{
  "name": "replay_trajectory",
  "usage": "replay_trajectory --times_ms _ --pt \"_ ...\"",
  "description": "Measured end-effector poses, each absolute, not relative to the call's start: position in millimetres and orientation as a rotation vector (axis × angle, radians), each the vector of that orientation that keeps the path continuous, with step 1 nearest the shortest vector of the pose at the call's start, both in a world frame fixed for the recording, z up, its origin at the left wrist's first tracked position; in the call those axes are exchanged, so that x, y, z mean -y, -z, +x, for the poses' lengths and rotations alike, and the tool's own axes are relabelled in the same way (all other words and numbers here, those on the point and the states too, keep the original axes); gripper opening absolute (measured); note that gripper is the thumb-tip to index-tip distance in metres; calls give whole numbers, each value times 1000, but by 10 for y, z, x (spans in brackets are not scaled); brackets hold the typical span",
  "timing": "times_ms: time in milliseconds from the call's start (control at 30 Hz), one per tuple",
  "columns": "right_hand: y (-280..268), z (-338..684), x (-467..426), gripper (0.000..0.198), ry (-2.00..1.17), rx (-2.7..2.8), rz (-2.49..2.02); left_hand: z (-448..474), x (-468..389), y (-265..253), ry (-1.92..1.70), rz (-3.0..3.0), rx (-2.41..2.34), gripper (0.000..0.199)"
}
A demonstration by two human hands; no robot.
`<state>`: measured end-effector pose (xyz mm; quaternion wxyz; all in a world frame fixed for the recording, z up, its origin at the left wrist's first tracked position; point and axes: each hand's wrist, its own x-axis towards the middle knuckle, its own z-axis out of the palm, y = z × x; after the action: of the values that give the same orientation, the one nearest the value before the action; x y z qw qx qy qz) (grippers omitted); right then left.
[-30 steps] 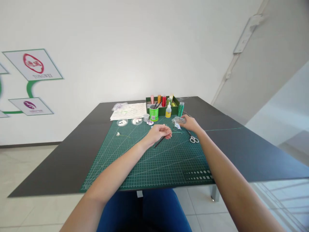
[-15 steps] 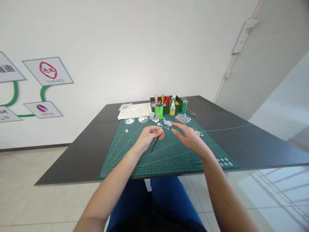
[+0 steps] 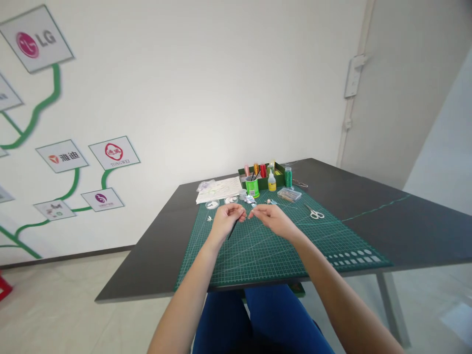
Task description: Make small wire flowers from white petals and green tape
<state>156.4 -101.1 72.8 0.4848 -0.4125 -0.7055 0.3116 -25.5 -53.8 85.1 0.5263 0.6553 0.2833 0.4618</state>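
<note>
My left hand (image 3: 228, 219) is closed on a thin black tool (image 3: 232, 230) that slants down toward me. Its exact kind is too small to tell. Close beside it, my right hand (image 3: 273, 220) has thumb and fingertips pinched together; anything between them is too small to make out. Just beyond the fingers lie shiny pale pieces (image 3: 250, 199), and a small pale blue piece with a thin stem (image 3: 275, 202) rests further right. Both hands are above the green cutting mat (image 3: 258, 260).
Behind stand a green can (image 3: 252, 188) of tools, a glue bottle (image 3: 272, 183), a thread spool (image 3: 288, 177) and a dark green box (image 3: 282, 173). Scissors (image 3: 316, 214) and a clear case (image 3: 289, 194) lie right; round dishes (image 3: 212, 205) and white sheets (image 3: 219, 191) lie left.
My right hand has drawn back from the pale pieces, its spread fingers now pinched beside my left hand. The left still holds the black tool. The view has shifted left.
</note>
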Motion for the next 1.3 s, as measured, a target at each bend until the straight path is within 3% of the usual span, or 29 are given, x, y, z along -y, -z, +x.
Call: replay_trajectory --times_ms 367,767,1300 --pt "-349 1934 189 36 -1188 1647 -1017 25 -224 -306 -1183 1629 -862 19" --pt "-112 1998 188 38 -1240 1471 -933 -104 -177 -127 -1247 1710 -988 16" --pt "-154 2002 286 39 -1322 1638 -849 -180 -89 -164 -1391 2294 -1103 7"
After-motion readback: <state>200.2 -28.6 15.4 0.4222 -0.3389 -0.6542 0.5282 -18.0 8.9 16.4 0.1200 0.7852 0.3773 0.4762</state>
